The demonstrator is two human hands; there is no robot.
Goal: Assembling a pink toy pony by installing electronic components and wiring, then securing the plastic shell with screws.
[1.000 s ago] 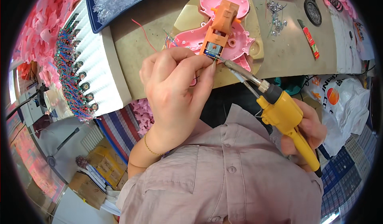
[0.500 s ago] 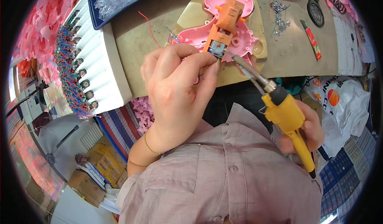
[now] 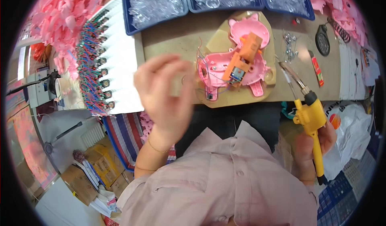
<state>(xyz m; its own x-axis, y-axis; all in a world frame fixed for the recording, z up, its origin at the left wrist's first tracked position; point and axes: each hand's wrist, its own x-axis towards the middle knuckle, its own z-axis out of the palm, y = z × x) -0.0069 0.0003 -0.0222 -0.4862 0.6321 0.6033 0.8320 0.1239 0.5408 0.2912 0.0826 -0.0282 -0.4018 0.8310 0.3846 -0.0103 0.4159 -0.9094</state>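
My right hand (image 3: 319,142) grips a yellow soldering gun (image 3: 311,115), its metal tip and thin feed tube pointing up and left over the table. Blurred by motion, my left hand (image 3: 163,95) hovers left of the work, loosely open, with nothing seen in it. A pink animal-shaped plastic shell half (image 3: 215,63) lies in a tan holder (image 3: 270,71). On the shell rests an orange plastic gear housing (image 3: 250,47) with a small metal motor (image 3: 237,74) at its lower end. Thin wires (image 3: 200,53) stick out at the shell's left side. Both hands are apart from the shell.
Blue bins (image 3: 157,28) of clear plastic parts line the far edge. At left, a white rack (image 3: 124,65) carries bundles of coloured wires (image 3: 90,71). Small metal parts (image 3: 289,45), a red-green strip (image 3: 316,69) and a black round stand (image 3: 322,41) with a coil lie right.
My left hand has let go of the motor area and moved left. The soldering gun has drawn back to the right, away from the motor. The view has shifted, showing more bins.
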